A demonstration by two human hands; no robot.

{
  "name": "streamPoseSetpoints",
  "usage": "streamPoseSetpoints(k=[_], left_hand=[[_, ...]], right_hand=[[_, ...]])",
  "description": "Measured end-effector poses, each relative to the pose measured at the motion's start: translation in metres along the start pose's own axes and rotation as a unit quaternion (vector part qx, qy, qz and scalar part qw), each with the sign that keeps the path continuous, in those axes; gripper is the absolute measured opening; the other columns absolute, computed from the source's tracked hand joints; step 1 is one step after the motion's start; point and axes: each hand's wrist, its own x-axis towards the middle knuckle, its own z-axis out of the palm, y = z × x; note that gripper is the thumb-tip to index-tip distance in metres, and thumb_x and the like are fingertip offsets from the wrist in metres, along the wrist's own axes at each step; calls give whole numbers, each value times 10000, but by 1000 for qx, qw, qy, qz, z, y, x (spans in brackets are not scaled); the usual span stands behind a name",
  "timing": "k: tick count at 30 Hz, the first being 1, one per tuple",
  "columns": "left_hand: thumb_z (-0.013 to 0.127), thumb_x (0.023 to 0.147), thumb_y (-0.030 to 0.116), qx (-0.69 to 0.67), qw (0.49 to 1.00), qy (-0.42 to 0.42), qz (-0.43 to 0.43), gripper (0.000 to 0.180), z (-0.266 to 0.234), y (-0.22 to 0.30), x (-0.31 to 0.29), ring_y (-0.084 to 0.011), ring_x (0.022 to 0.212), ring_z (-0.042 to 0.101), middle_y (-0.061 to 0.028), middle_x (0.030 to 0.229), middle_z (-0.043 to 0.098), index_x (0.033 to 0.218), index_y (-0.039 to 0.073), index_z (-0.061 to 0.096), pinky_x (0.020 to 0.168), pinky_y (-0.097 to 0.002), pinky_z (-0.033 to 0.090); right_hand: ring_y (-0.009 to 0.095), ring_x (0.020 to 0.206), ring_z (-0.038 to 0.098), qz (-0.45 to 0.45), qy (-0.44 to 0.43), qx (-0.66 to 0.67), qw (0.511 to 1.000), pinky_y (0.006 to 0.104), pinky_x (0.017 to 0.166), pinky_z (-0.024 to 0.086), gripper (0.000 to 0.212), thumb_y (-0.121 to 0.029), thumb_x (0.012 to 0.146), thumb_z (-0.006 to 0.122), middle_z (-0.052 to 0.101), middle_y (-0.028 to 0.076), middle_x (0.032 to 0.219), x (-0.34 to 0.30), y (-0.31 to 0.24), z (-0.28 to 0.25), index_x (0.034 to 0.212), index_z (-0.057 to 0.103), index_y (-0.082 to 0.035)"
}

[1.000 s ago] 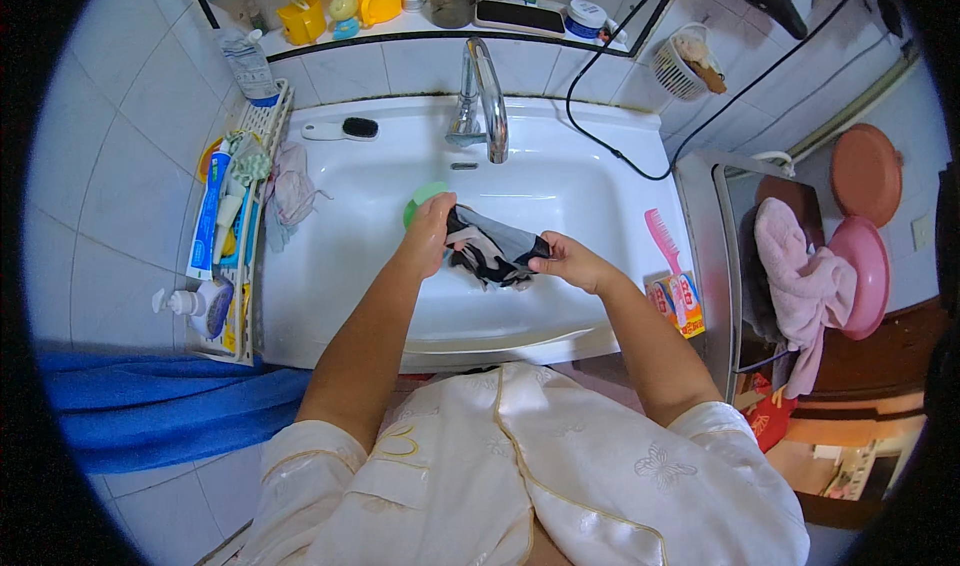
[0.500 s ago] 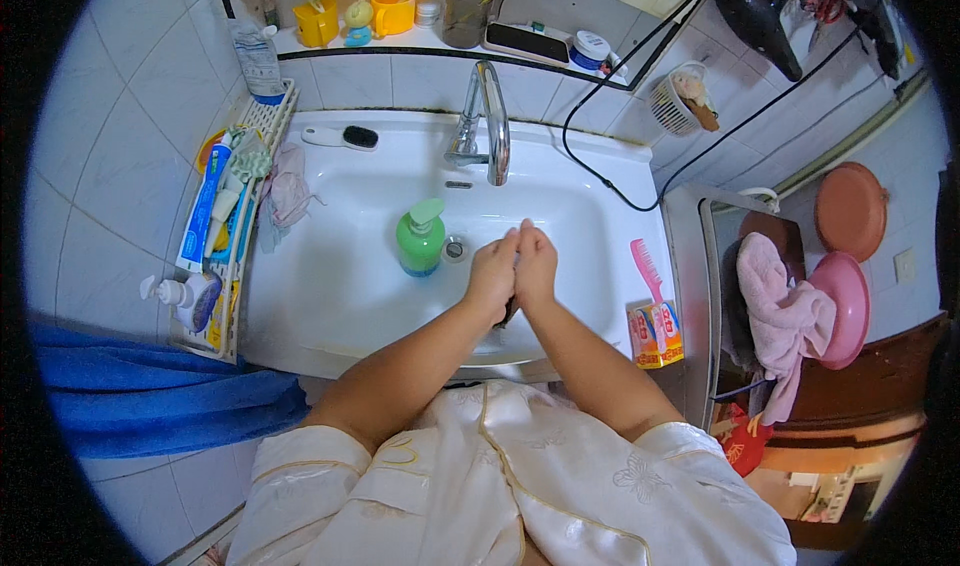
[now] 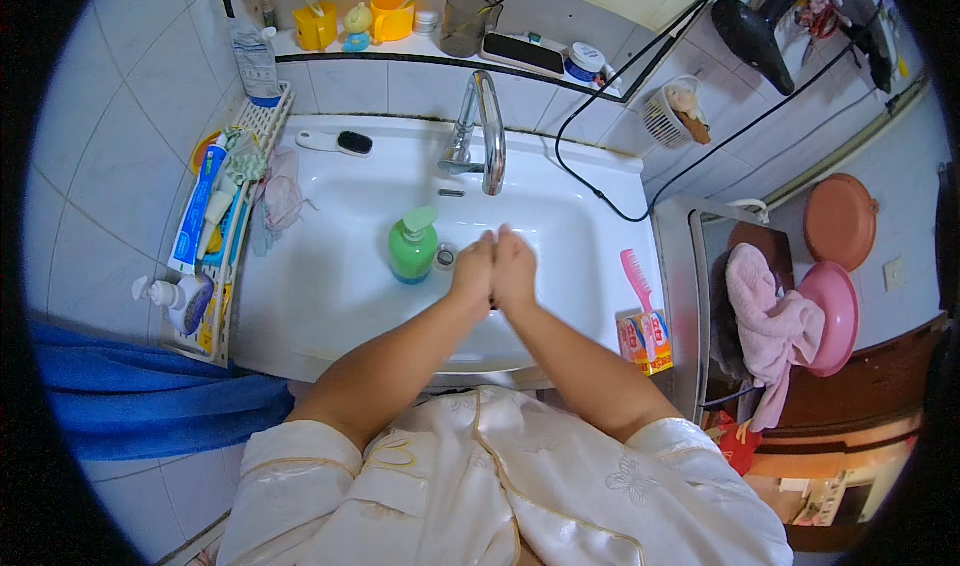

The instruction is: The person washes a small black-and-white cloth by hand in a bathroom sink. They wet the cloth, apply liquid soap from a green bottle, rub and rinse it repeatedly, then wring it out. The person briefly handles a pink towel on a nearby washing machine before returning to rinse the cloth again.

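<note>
My left hand (image 3: 474, 274) and my right hand (image 3: 514, 271) are closed together, palm against palm, above the white sink basin (image 3: 340, 296). The fingers point away from me toward the tap. Between the heels of the hands shows a small dark patch, and whatever lies between the palms is hidden. Just left of them stands a green pump bottle (image 3: 413, 251) in the basin, beside the drain (image 3: 444, 257). Beyond the hands rises the chrome tap (image 3: 492, 146), and no water stream can be made out.
A black hairbrush (image 3: 353, 143) lies on the back rim. At right are a pink comb (image 3: 636, 278) and an orange packet (image 3: 632, 346). A white rack (image 3: 232, 256) with tubes and bottles lines the left side. Cups and a phone (image 3: 523, 54) fill the shelf. A black cable (image 3: 590, 188) hangs at right.
The view has shifted slightly. My joined hands have slid a little against each other, and less of the dark patch between them shows. The bottle stands where it stood.
</note>
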Motion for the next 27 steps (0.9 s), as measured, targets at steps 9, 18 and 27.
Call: streamPoseSetpoints(k=[9,18,27], left_hand=[[398,850,324,13,999,23,-37,259,26,16,-25,-194,558,510,-54,650,497,804,87,491,490,-377,427],[387,860,349,114,991,76,-5,310,28,23,-28,-189,598,505,-56,698,488,770,72,495,531,-321,442],[363,873,329,109,991,75,35,325,34,19,-33,-143,503,452,-40,598,454,747,59,493,412,-275,378]], right_hand=[[265,554,492,-16,20,-66,997,371,548,380,414,-307,865,358,517,184,586,25,13,-9,667,509,24],[334,578,510,9,27,-76,997,356,572,401,421,-356,855,377,525,210,617,27,5,-6,687,541,-8],[172,454,372,28,31,4,999,325,478,357,431,-327,845,435,444,150,497,24,14,-11,588,478,16]])
